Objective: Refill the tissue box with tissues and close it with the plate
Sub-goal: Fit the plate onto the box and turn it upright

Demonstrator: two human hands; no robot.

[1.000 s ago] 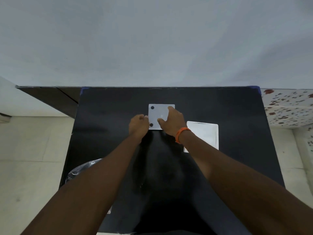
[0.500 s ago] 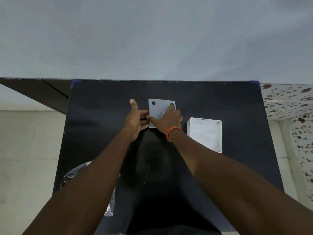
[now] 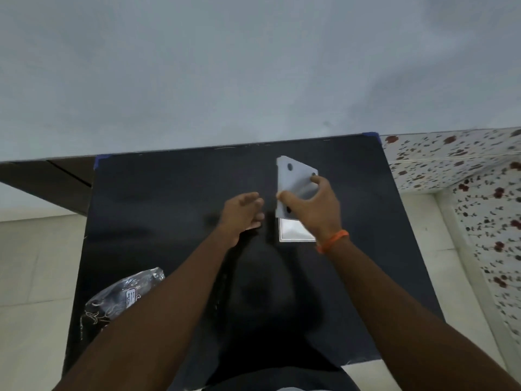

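Note:
My right hand [image 3: 315, 210], with an orange band at the wrist, grips a flat white plate [image 3: 293, 182] with dark round spots near its corners. The plate is lifted and tilted, hanging over the white tissue box [image 3: 293, 234], whose near end shows below my hand with white tissue inside. My left hand [image 3: 242, 215] hovers just left of the plate, fingers loosely apart, holding nothing and not touching it.
A black mat covers the table [image 3: 169, 210], which stands against a grey wall. A crumpled clear plastic wrapper [image 3: 121, 297] lies at the near left, partly under my left forearm. Tiled floor shows on both sides of the table.
My right hand has lifted the plate off the table and carried it right, over the tissue box. My left hand has let go of it and stays near.

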